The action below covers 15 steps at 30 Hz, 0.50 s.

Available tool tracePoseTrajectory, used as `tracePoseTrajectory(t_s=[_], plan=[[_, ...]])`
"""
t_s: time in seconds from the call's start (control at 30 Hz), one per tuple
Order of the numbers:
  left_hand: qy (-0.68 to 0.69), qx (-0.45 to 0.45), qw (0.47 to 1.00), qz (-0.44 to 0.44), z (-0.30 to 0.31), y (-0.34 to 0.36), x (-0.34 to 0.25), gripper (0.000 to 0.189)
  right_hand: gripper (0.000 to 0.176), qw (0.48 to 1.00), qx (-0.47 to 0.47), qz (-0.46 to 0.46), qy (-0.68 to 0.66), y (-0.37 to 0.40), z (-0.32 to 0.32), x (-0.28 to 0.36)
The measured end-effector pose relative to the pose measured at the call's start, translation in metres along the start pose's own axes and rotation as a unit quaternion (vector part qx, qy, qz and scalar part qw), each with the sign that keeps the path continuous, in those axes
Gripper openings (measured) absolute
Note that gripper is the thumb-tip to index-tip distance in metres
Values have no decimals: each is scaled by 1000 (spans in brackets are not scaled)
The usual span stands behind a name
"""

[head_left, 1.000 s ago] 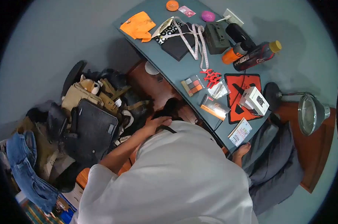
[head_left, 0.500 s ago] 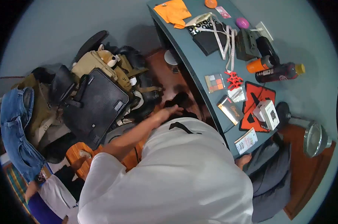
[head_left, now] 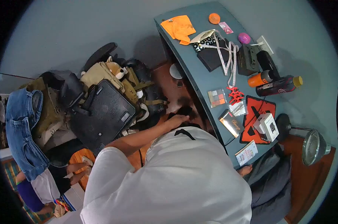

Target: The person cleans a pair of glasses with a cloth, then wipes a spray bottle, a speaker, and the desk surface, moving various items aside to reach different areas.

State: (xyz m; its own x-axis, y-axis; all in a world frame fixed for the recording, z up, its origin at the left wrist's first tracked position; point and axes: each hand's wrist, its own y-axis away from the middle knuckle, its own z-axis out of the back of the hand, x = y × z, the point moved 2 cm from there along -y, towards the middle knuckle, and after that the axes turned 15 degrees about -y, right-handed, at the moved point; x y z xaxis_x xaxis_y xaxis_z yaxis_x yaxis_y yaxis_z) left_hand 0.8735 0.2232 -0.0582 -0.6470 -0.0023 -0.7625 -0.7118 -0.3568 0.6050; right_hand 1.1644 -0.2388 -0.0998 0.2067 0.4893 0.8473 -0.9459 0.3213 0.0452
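My left hand (head_left: pixel 178 120) is in front of my waist, by the hem of my white shirt (head_left: pixel 187 179). Its fingers look stretched out with nothing visible in them. My right hand (head_left: pixel 245 170) shows only in part at the near edge of the blue-grey desk (head_left: pixel 213 164), beside my shirt; its fingers are too hidden to read. Nearest to it on the desk is a white printed card (head_left: pixel 246 152). Beyond that lie a small dark box with a gold edge (head_left: pixel 231 123), a palette with coloured squares (head_left: pixel 216 98) and a red branching plastic piece (head_left: pixel 235 96).
A white camera box (head_left: pixel 267 126) lies on a red-black mat (head_left: pixel 249 135). Bottles (head_left: pixel 279 86), a tape measure (head_left: pixel 233 69) and an orange cloth (head_left: pixel 179 28) occupy the desk. A lamp (head_left: pixel 313 147) stands right. Bags (head_left: pixel 101 115), jeans (head_left: pixel 23 130) and another person (head_left: pixel 44 188) are left.
The view has shifted slightly, so the desk and bags appear lower. My left hand has moved a little to the right and down in view. The other person at lower left has changed posture.
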Motion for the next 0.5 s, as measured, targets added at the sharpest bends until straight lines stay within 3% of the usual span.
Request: tracePoseTrajectory(t_s=[0.07,0.13,0.17,0.23,0.27,0.33,0.5], plan=[[46,14,999,-13,12,4,-12,42,41,1000,-2,-16,-12,-6,9,-8],[-61,-8,998,-30,26,10,-21,36,41,999,-3,-33,-17,-7,-1,-3],[-48,41,998,-20,42,34,-56,33,40,999,-6,-36,-17,-6,-4,-1],[54,128,982,-126,53,59,-87,32,40,999,-11,-38,-6,-4,-7,4],[57,115,984,-122,56,73,-98,32,40,999,-12,-38,-4,-3,-7,7],[-49,172,959,-219,52,96,-113,27,40,999,-12,-38,1,-6,-10,9],[-214,40,934,-281,56,123,-102,19,40,999,-9,-33,-1,-6,-17,12]])
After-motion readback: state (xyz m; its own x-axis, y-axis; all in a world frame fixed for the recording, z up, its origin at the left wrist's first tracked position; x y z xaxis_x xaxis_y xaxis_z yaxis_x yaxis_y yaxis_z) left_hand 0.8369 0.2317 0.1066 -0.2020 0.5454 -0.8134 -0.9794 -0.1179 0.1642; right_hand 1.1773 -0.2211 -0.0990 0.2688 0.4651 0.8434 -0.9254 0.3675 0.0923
